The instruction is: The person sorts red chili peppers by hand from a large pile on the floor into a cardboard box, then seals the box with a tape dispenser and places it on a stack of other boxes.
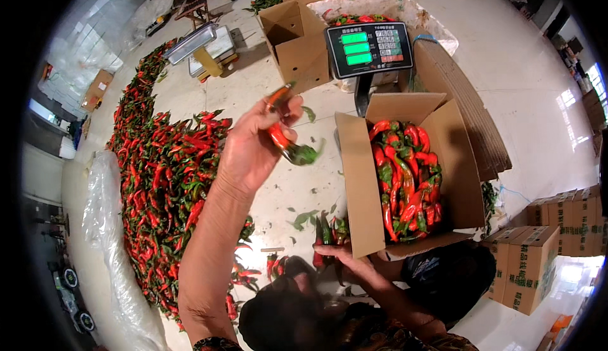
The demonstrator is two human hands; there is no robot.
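Note:
My left hand [253, 137] is raised over the floor between the pepper pile and the carton. Its fingers are closed around red chili pepper [278, 137]; red shows above and below the fingers, and I cannot tell whether this is one pepper or two. The lower end is green and smeared by motion. Low down, beside the carton's near left corner, my right hand [339, 253] closes on a few red and dark green chili peppers [325, 232]; its fingertips are partly hidden. The open cardboard carton [362, 180] to the right holds many red peppers [408, 180].
A long pepper pile [168, 180] spreads along the left, beside clear plastic sheeting [106, 224]. A scale display [369, 48] stands behind the carton. Beyond are an opened box [294, 44] and a white sack [418, 12]. Printed cartons [522, 265] stand at right.

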